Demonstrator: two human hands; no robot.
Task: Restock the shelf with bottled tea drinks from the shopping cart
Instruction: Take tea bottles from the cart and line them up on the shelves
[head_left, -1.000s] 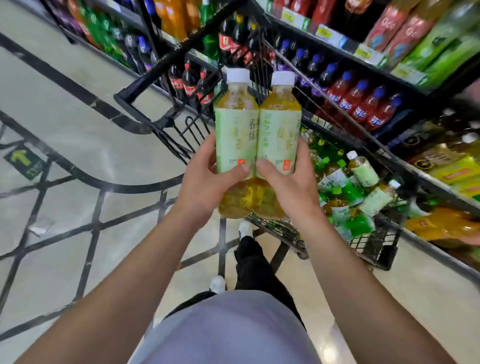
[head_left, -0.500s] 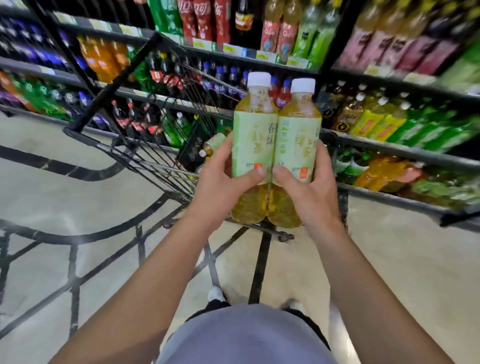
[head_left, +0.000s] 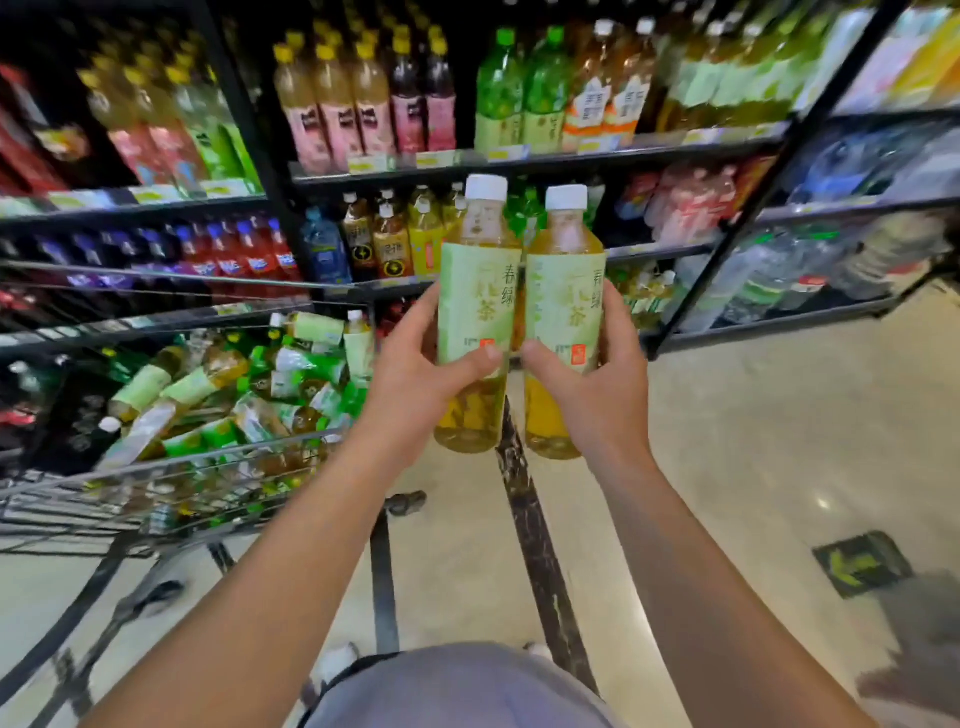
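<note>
Shelf contents at the frame edges are motion-blurred; most labels there are unreadable. The fingers of both hands sit behind the bottles and are hidden; only thumbs and the backs of the hands show. Cart is cut off at the left edge, and the bottles heaped in it are smeared, count not readable.

Left hand (head_left: 415, 379) is wrapped round the left tea bottle (head_left: 478, 312), thumb across the lower edge of the label. Right hand (head_left: 597, 379) grasps the right tea bottle (head_left: 563, 322) the same way. Both bottles upright, long axis vertical, white caps up, pale green labels facing the camera. They stand side by side, touching or almost touching at the labels; cannot tell which. Both are held in the air in front of the shelf (head_left: 519, 156), about level with its middle rows, clear of the shopping cart (head_left: 171, 462).

Cart stands to the left, wire basket holding tea bottles lying at mixed angles. Shelving is dark-framed with several tiers of coloured drinks and price strips along the front edges. Floor (head_left: 753, 441) is glossy cream tile with dark inlaid lines and a green arrow sticker (head_left: 860, 564) at right.
</note>
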